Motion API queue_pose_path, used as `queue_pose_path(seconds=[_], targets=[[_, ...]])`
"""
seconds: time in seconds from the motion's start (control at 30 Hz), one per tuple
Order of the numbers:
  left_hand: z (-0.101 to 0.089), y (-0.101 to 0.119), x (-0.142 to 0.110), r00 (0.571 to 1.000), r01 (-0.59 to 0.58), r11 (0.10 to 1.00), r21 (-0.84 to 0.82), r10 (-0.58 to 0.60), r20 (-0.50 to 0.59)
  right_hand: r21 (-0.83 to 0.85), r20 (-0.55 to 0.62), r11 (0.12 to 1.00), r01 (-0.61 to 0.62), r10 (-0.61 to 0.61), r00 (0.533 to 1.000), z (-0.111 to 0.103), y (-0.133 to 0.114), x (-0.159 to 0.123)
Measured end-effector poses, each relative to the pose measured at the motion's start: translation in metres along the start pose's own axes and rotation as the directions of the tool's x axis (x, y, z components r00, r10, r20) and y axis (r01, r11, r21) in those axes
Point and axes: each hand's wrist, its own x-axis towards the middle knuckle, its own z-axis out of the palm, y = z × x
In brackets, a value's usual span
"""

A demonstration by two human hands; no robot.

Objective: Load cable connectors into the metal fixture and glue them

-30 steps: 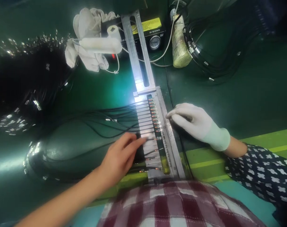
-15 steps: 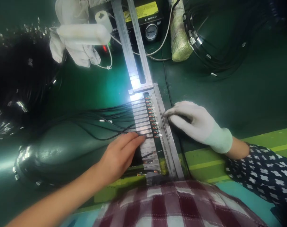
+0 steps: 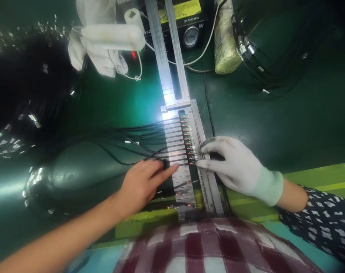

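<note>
A slotted metal fixture (image 3: 176, 142) runs up the middle of the table, with several black cables (image 3: 149, 148) laid side by side in its grooves. Their stripped ends, with small orange and green wires (image 3: 186, 131), line up over a dark slot. My bare left hand (image 3: 145, 180) is closed on the lowest cable of this row, its index finger stretched along it onto the fixture. My right hand (image 3: 232, 163), in a white glove, is at the fixture's right rail (image 3: 205, 157). Its thumb reaches that cable's end, and the index finger touches the rail above, apart from the thumb.
A lit white lamp (image 3: 112, 36) stands by white gloves (image 3: 100, 62) at the back left. Behind the fixture is a black box with a gauge (image 3: 191, 36), beside a wrapped roll (image 3: 227, 57). Cable bundles lie at left (image 3: 32, 94) and right (image 3: 274, 76).
My left hand has brought a cable into the row, and its index finger has straightened. My right hand has shifted down the rail, its thumb and index finger spreading apart. The camera view has shifted slightly.
</note>
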Motion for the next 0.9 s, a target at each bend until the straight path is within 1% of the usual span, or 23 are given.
queue_pose_path(seconds=[0.1, 0.17, 0.23, 0.3, 0.37, 0.4, 0.47, 0.57, 0.67, 0.8, 0.9], targets=[[-0.007, 0.007, 0.000, 0.999, 0.041, 0.999, 0.014, -0.041, 0.029, 0.027, 0.004, 0.999, -0.023, 0.023, 1.000, 0.000, 0.000, 0.000], [-0.012, 0.018, -0.002, 0.994, 0.109, 0.993, 0.035, -0.110, 0.019, 0.047, 0.012, 0.998, -0.038, 0.038, 0.999, 0.000, -0.002, 0.000], [-0.017, 0.030, -0.008, 0.979, 0.202, 0.979, -0.032, -0.200, 0.037, 0.069, 0.011, 0.997, -0.042, 0.041, 0.999, -0.001, -0.003, 0.000], [-0.021, 0.040, -0.014, 0.951, 0.299, 0.944, -0.141, -0.284, 0.121, 0.079, 0.008, 0.996, -0.045, 0.045, 0.999, -0.002, -0.003, 0.000], [-0.023, 0.046, -0.018, 0.921, 0.370, 0.902, -0.223, -0.326, 0.211, 0.078, 0.002, 0.996, -0.047, 0.047, 0.999, -0.002, -0.004, 0.001], [-0.024, 0.047, -0.019, 0.912, 0.393, 0.884, -0.254, -0.338, 0.233, 0.075, -0.001, 0.996, -0.047, 0.047, 0.999, -0.002, -0.004, 0.001], [-0.026, 0.046, -0.019, 0.905, 0.421, 0.843, -0.334, -0.366, 0.218, 0.073, -0.007, 0.997, -0.040, 0.040, 0.999, -0.002, -0.004, 0.002], [-0.026, 0.043, -0.019, 0.898, 0.438, 0.790, -0.429, -0.413, 0.155, 0.091, -0.009, 0.995, -0.039, 0.040, 0.999, -0.002, -0.004, 0.002], [-0.029, 0.039, -0.025, 0.898, 0.434, 0.816, -0.382, -0.427, 0.108, 0.123, -0.010, 0.992, -0.039, 0.040, 0.999, -0.002, -0.003, 0.002], [-0.031, 0.035, -0.042, 0.902, 0.431, 0.859, -0.276, -0.422, 0.094, 0.147, -0.012, 0.988, -0.050, 0.053, 0.999, -0.001, -0.002, 0.002], [-0.030, 0.035, -0.046, 0.905, 0.422, 0.860, -0.288, -0.419, 0.077, 0.152, -0.011, 0.986, -0.061, 0.063, 0.998, -0.001, -0.002, 0.002]])
